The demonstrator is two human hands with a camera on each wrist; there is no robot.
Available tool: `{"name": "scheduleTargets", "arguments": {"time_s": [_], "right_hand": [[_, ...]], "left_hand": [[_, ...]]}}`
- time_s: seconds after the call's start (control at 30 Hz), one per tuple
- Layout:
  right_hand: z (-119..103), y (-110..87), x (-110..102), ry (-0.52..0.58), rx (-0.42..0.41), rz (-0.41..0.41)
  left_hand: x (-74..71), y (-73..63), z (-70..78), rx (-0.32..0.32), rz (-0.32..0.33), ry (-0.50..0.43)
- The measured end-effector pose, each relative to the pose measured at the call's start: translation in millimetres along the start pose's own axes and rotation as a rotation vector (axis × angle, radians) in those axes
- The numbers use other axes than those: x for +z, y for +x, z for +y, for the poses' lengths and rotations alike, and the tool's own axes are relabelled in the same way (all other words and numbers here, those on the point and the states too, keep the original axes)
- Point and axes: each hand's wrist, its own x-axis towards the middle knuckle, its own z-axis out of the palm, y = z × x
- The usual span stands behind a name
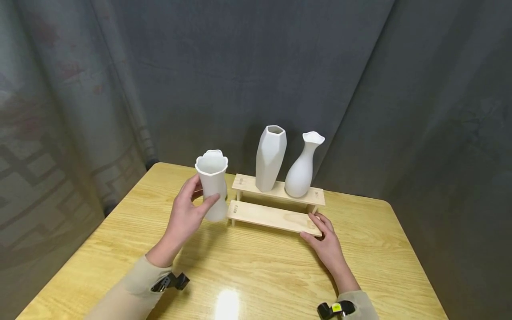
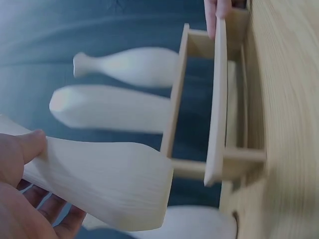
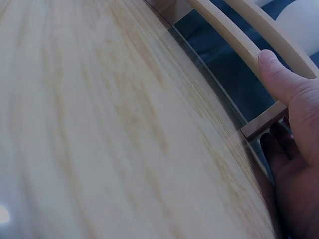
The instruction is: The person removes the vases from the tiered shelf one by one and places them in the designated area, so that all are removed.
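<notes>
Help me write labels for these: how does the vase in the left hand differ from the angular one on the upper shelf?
The held vase has a wavy rim; the angular vase has a straight-edged one. The held vase's mouth flares wide, while the angular vase's opening is narrower than its middle. The left hand grips the held vase; the angular vase stands on the upper shelf. Both are white.

Nothing is legible, even the yellow label (image 1: 336, 307) on the right wrist camera (image 1: 326, 311).
</notes>
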Motion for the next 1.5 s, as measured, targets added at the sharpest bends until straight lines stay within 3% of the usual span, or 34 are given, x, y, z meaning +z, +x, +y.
{"name": "scheduleTargets", "arguments": {"time_s": [0.3,0.63,1.1,1.5], "right_hand": [[-2,1.1,-3,-0.015,0.003,0.005],[-3,2.1,-4,0.002,-0.007,0.004],[-5,-0.8,-2,-0.008,-0.011,0.019],[-5,-1.4,-1,0.014,0.01,0.0]], "left_hand": [[-18.3,12.8,-28.2,0.016,0.094,0.065],[-25.2,28.8,-59.7,-0.052,0.16,0.094],[-26.9,51.7,-98.2,-0.102,0.176,0.152],[-22.1,62.4,-120.2,-0.145,0.188,0.163]]}}
